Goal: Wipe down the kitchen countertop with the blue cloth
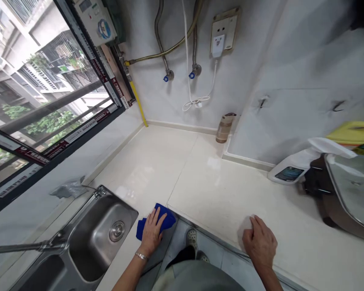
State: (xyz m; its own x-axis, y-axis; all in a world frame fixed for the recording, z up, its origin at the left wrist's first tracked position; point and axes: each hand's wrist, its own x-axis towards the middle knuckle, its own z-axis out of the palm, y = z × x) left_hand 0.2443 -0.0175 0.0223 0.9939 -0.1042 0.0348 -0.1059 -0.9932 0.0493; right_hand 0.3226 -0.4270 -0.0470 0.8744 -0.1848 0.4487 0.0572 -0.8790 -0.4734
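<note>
A folded blue cloth lies on the white countertop at its inner corner, beside the sink. My left hand presses down on it from above, fingers bent over the fabric and holding it against the surface. Part of the cloth shows on both sides of that hand. Further right, my right hand rests on the counter near its front edge. Its fingers are curled in, with nothing seen in them.
A steel sink with a drain is at left, below the window. Along the right stand a white spray bottle and a lidded electric pan. A brownish container sits by the back wall, near a hanging white cable.
</note>
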